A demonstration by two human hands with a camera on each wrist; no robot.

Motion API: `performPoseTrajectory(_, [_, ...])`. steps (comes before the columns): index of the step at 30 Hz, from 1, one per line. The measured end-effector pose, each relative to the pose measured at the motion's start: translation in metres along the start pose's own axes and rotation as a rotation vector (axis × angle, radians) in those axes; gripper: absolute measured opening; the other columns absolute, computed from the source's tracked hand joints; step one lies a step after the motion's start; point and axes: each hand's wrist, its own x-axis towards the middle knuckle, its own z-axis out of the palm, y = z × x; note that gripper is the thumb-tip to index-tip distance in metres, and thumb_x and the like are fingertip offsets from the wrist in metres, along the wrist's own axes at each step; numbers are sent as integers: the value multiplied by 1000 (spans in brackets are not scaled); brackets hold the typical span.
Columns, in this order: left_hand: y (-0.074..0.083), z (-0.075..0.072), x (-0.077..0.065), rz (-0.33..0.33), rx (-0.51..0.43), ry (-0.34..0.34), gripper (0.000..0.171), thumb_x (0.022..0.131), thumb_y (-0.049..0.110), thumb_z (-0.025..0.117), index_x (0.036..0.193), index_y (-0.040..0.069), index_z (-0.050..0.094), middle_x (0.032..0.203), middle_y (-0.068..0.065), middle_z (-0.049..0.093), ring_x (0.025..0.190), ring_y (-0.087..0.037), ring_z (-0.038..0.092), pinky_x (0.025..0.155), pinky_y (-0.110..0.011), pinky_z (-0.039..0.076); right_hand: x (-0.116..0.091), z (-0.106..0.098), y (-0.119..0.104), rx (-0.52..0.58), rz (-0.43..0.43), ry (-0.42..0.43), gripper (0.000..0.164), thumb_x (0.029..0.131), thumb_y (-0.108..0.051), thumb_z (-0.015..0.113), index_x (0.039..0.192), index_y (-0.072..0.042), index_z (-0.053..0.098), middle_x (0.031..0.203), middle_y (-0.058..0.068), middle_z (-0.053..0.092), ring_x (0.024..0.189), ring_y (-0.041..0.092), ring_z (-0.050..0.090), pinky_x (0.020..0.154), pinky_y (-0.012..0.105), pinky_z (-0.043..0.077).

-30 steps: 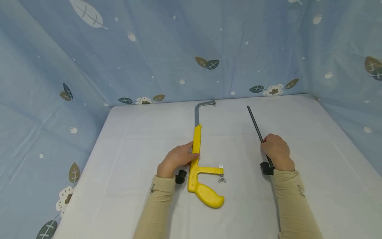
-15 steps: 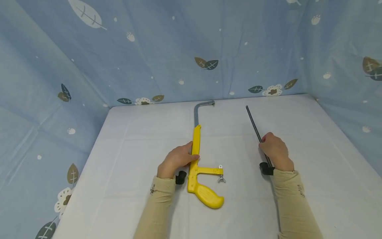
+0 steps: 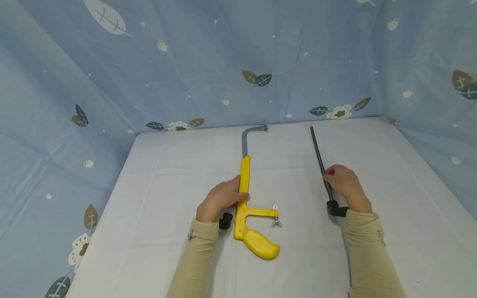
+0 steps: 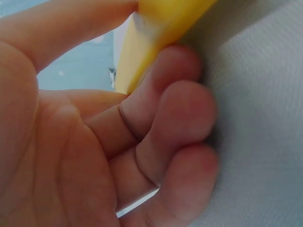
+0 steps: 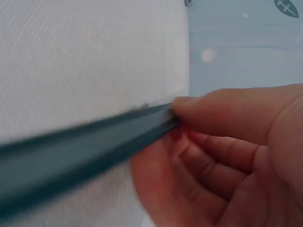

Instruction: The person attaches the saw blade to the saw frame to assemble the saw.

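A yellow hacksaw frame (image 3: 244,182) lies on the white-covered table, its grey metal arm bent at the far end. My left hand (image 3: 221,196) holds its yellow bar between thumb and fingers; in the left wrist view the other fingertips (image 4: 187,113) rest by the cloth. A wing nut (image 3: 276,222) hangs from the short arm near the handle. To the right, my right hand (image 3: 344,184) pinches a long, narrow, dark hacksaw blade (image 3: 317,151). The right wrist view shows the blade (image 5: 94,149) blurred and close, between thumb and fingers. Its near end is hidden by the black wrist mount.
Black wrist-camera mounts (image 3: 225,221) sit at both wrists. Blue patterned fabric (image 3: 208,62) hangs behind the table and along both sides. The white table cloth (image 3: 167,165) reaches up to the fabric at the back.
My right hand has turned slightly, and the blade's far tip has shifted away and a little to the right. The left hand and hacksaw frame stay in place.
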Motion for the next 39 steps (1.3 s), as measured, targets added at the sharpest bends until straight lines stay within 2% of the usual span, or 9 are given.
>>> performPoseTrajectory(5, [1, -1, -1, -4, 2, 2, 76, 83, 43, 58, 143, 13, 22, 130, -5, 46, 100, -18, 47, 89, -36, 35, 5, 4, -4, 219, -37, 32, 33, 93, -21, 47, 114, 5, 49, 98, 20, 55, 73, 22, 58, 63, 32, 49])
performPoseTrajectory(10, [1, -1, -1, -17, 4, -5, 76, 83, 44, 58, 143, 13, 22, 130, -6, 46, 102, -18, 47, 89, -36, 36, 7, 16, -14, 417, -79, 58, 37, 93, -24, 49, 117, 3, 48, 102, 19, 55, 77, 24, 57, 64, 28, 50])
performPoseTrajectory(14, [-1, 0, -2, -27, -7, -15, 77, 83, 44, 58, 143, 14, 22, 125, -5, 49, 97, -18, 47, 85, -35, 36, 9, 30, -25, 554, -95, 33, 39, 91, -26, 52, 118, 2, 48, 103, 17, 55, 79, 21, 56, 64, 28, 50])
performPoseTrajectory(19, [-2, 2, -2, -19, -27, -15, 76, 83, 44, 58, 143, 14, 22, 129, -5, 46, 101, -18, 46, 88, -37, 35, 9, 42, -39, 686, -91, -6, 42, 89, -28, 55, 118, 2, 49, 102, 15, 55, 79, 18, 55, 65, 28, 50])
performPoseTrajectory(24, [-2, 1, -2, -13, -35, -8, 77, 82, 45, 59, 143, 14, 23, 127, -4, 48, 98, -18, 46, 87, -36, 35, 8, 51, -52, 756, -96, -36, 43, 89, -29, 56, 118, 2, 49, 103, 15, 55, 82, 19, 53, 67, 28, 49])
performPoseTrajectory(30, [-3, -1, -2, -18, -30, -13, 77, 82, 44, 60, 143, 14, 23, 108, -3, 54, 88, -17, 49, 82, -34, 36, 11, 62, -60, 842, -91, -75, 42, 89, -27, 55, 119, 2, 49, 102, 15, 56, 80, 18, 53, 65, 26, 48])
performPoseTrajectory(32, [-4, 0, -2, -17, -31, -12, 76, 82, 44, 59, 143, 14, 24, 108, -2, 54, 88, -17, 49, 82, -34, 36, 12, 66, -62, 867, -83, -77, 41, 89, -27, 55, 119, 1, 49, 101, 14, 57, 77, 16, 52, 64, 25, 48])
performPoseTrajectory(37, [-4, 1, -2, -8, -34, -9, 76, 82, 44, 59, 143, 14, 23, 113, -2, 52, 88, -16, 49, 82, -33, 36, 11, 72, -70, 871, -66, -92, 39, 91, -25, 52, 121, -1, 48, 100, 13, 58, 72, 14, 51, 60, 24, 46])
performPoseTrajectory(39, [-3, 0, -2, -4, -37, -6, 77, 82, 43, 60, 143, 14, 23, 107, -2, 54, 83, -16, 50, 80, -32, 36, 11, 72, -72, 863, -76, -97, 39, 91, -25, 52, 122, -1, 47, 101, 14, 58, 73, 15, 51, 60, 24, 45])
